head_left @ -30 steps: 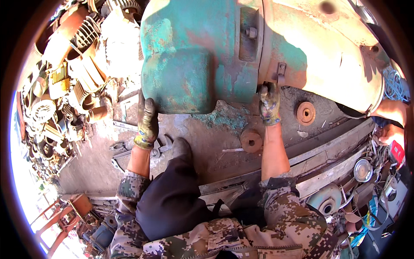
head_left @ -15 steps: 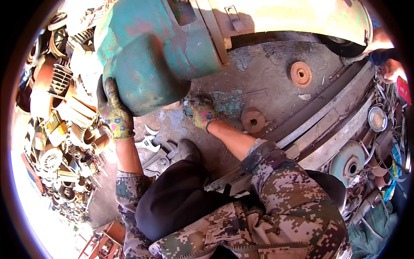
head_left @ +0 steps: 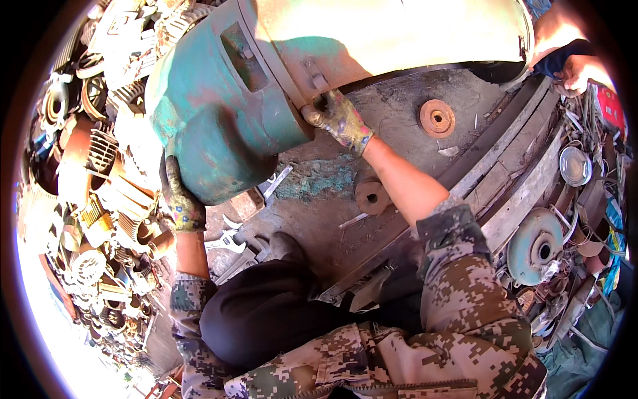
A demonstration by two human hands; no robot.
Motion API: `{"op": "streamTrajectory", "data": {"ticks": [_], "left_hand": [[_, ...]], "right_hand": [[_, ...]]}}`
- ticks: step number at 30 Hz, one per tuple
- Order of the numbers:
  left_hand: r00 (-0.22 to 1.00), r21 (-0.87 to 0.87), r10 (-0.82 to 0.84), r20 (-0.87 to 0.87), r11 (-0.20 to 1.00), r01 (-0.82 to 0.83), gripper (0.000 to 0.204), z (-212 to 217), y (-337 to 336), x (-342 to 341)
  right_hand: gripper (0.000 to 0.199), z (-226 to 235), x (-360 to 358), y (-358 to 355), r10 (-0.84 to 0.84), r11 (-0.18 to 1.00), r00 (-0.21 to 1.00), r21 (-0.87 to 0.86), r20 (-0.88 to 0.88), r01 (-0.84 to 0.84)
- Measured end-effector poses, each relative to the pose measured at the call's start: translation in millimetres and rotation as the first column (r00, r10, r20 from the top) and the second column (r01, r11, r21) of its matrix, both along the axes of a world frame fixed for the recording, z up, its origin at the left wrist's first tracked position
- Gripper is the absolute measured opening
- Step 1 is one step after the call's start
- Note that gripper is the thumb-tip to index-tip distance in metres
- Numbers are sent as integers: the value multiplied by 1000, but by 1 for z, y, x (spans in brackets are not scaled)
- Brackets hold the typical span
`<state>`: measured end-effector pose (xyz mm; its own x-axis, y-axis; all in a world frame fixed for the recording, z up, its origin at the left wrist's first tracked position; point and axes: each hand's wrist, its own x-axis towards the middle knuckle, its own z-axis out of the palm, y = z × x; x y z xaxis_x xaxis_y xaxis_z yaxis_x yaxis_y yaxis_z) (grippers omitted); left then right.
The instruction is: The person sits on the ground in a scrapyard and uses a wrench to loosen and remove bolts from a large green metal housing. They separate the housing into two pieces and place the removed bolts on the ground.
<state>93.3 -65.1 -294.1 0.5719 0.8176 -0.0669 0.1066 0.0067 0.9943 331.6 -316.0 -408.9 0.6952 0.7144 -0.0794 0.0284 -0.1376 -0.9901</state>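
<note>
Laid along the side of the green machine housing [head_left: 206,93], my left hand [head_left: 183,203] has its fingers stretched up beside the rounded bulge [head_left: 216,153], not wrapped around anything. Across from it in the head view, my right hand [head_left: 342,123] is at the housing's lower edge by the seam [head_left: 276,63], thumb and fingers bent at the metal; the far side of that hold is hidden, so I can't tell if it's truly clamped. The housing sits upper left, meeting a pale cylindrical shell [head_left: 412,33] that runs off to the right. Just below the bulge lies a reddish block [head_left: 247,204], and I can't tell whether the two touch. For good handling, I'd want the left palm spread full on that curve, and the right fingertips well out of what looks like a pinch point above the floor [head_left: 319,229]. There's a boot [head_left: 284,246] near an open-ended wrench [head_left: 224,242], so footing matters. A co-worker's hand [head_left: 577,72] is by the shell's far end; I'd call any push aloud.
</note>
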Motion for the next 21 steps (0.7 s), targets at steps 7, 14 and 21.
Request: {"op": "streamTrajectory", "data": {"ticks": [7,14,21], "left_hand": [[938,-119,44,-343,989,-90,71,-10,5,-26],[992,-361,19,-121,931,-61,65,-62,95,-73],[968,-646,13,249,748,156,66,-81,45,-79]], "right_hand": [[100,-4,6,-6,447,843,855,-442,263,-305],[97,-30,-15,-13,92,990,911,57,401,-125],[93,-15,-13,6,-47,974,985,228,169,8]]}}
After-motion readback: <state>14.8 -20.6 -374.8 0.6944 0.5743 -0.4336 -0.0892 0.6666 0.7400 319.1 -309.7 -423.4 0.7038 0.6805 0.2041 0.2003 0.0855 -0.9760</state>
